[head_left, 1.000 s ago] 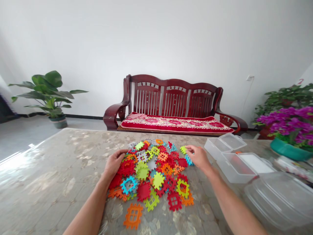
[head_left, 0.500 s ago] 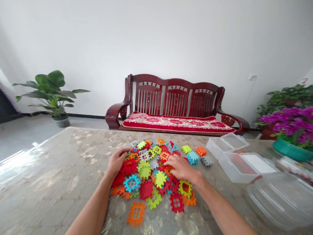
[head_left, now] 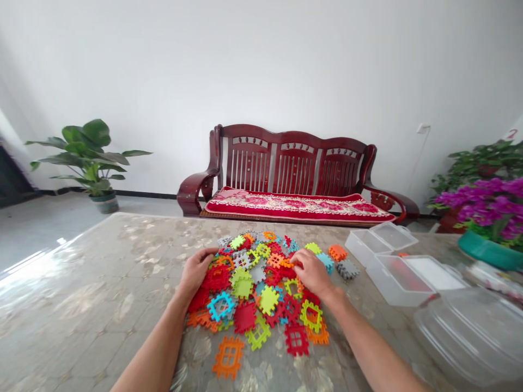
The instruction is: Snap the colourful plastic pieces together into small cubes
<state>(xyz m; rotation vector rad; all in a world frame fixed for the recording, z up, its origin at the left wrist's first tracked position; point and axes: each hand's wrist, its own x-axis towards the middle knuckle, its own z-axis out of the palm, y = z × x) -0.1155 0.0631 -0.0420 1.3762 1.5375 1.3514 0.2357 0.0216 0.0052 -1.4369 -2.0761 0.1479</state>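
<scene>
right hand (head_left: 312, 272) pinching orange piece (head_left: 287, 263), left hand (head_left: 196, 272) beside colourful pile (head_left: 242, 286), its grip unclear

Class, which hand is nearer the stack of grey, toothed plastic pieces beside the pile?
Right. The right hand is left of the grey toothed plastic stack, not touching; the left hand is farther, at the left edge of the multicoloured plastic pile.

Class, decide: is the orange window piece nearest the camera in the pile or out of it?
Out. The orange window piece lies flat on the tablecloth, with patterned cloth showing between it and the pile.
</scene>
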